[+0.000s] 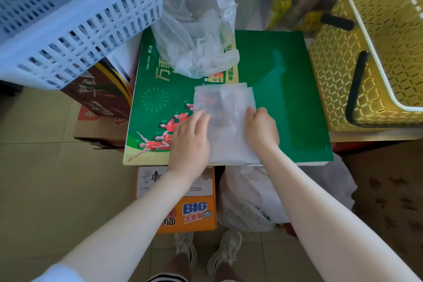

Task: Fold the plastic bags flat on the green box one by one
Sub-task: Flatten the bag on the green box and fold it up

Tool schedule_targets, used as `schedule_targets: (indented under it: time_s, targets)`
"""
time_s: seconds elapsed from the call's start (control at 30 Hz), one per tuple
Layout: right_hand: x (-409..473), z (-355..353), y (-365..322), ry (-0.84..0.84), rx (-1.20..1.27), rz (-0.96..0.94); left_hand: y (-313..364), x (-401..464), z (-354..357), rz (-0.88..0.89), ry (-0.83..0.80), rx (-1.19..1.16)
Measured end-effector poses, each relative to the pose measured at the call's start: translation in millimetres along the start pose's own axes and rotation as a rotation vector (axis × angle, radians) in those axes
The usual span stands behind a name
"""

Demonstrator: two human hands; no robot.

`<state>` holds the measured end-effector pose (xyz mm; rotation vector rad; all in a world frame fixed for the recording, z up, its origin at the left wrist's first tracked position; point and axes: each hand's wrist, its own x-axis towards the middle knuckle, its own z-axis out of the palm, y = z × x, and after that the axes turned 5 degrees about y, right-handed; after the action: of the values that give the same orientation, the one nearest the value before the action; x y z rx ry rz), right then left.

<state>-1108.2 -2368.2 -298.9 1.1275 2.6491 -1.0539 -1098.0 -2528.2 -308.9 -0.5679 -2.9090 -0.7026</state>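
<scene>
A translucent white plastic bag [225, 107] lies flattened in a tall strip on the near middle of the green box [283, 89]. My left hand [190, 142] presses flat on the bag's left edge, fingers spread. Gripping the strip's right edge is my right hand [261, 128], fingers curled over the plastic. A crumpled heap of clear plastic bags [196, 34] rests on the far part of the box, apart from both hands.
A white slotted basket [75, 16] overhangs the box's far left corner. A yellow basket [370, 57] with black handles stands to the right. Cartons [196, 213] and a full plastic sack [249, 199] sit on the floor below the box's near edge, by my feet.
</scene>
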Motion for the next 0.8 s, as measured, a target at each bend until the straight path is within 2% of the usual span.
schedule_targets:
  time_s: [0.1, 0.17, 0.4, 0.5, 0.57, 0.67, 0.8]
  targets:
    - [-2, -1, -3, -0.013, 0.008, 0.001, 8, -7, 7, 0.127, -0.127, 0.063]
    - [-3, -5, -6, -0.049, 0.021, 0.004, 4, -7, 16, 0.122, -0.217, 0.127]
    - [8, -10, -13, -0.240, 0.343, 0.096, -11, -2, 21, 0.149, -0.267, 0.233]
    - [12, -5, -19, -0.291, 0.428, 0.041, -15, 0, 20, 0.179, -0.250, 0.258]
    - [14, -3, -20, -0.256, 0.436, -0.003, -15, 1, 21, 0.187, -0.241, 0.255]
    - [17, -2, -18, -0.111, 0.400, -0.025, -16, 2, 20, 0.174, -0.237, 0.264]
    - [23, -1, -13, -0.023, 0.194, -0.101, -15, 5, 20, 0.168, -0.220, 0.234]
